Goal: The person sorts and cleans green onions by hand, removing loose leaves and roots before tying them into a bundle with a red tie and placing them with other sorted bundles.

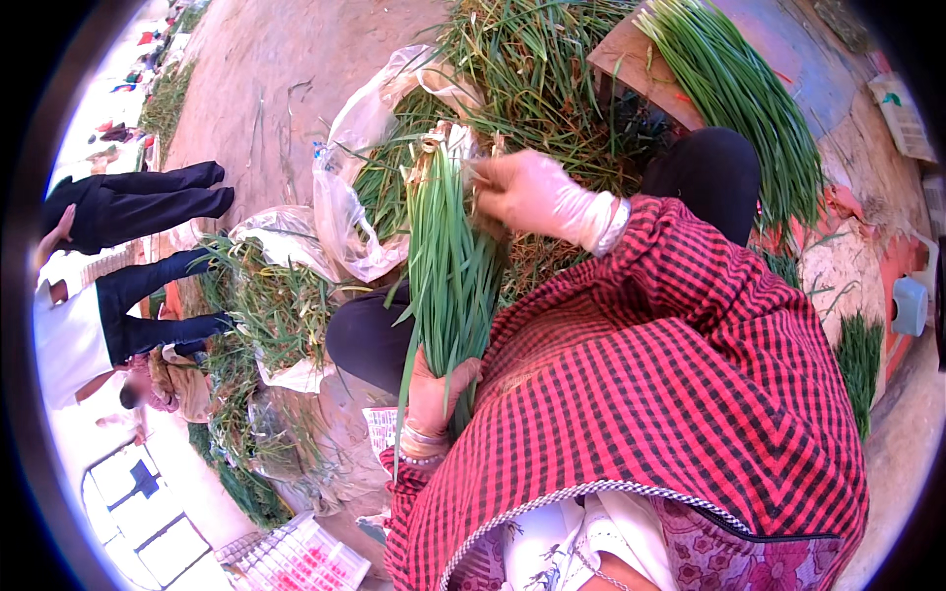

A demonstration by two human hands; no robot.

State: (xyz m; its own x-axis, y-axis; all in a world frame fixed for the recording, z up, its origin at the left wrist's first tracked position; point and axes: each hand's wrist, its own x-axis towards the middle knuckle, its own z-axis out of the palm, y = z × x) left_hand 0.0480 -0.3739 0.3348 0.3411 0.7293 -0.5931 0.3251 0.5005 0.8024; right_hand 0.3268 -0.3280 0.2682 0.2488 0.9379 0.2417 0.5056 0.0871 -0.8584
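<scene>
A thick bunch of garlic chives (453, 261) stands between my knees, its pale root ends pointing away and its green leaves toward me. My left hand (440, 392) is wrapped round the leafy lower part. At the root ends, my right hand (537, 194), in a thin whitish glove, has its fingers curled in close against the right side of the bunch. Its fingertips are slightly blurred, and what lies between them is hidden. Brownish dry bits hang below those fingers.
A heap of loose leaves and trimmings (537, 74) lies ahead, beside an open clear plastic bag (340, 212). Another chive bundle (734, 98) rests on a board (631, 64) at the far right. A light-blue container (909, 305) is rightmost. People (118, 310) are at the left.
</scene>
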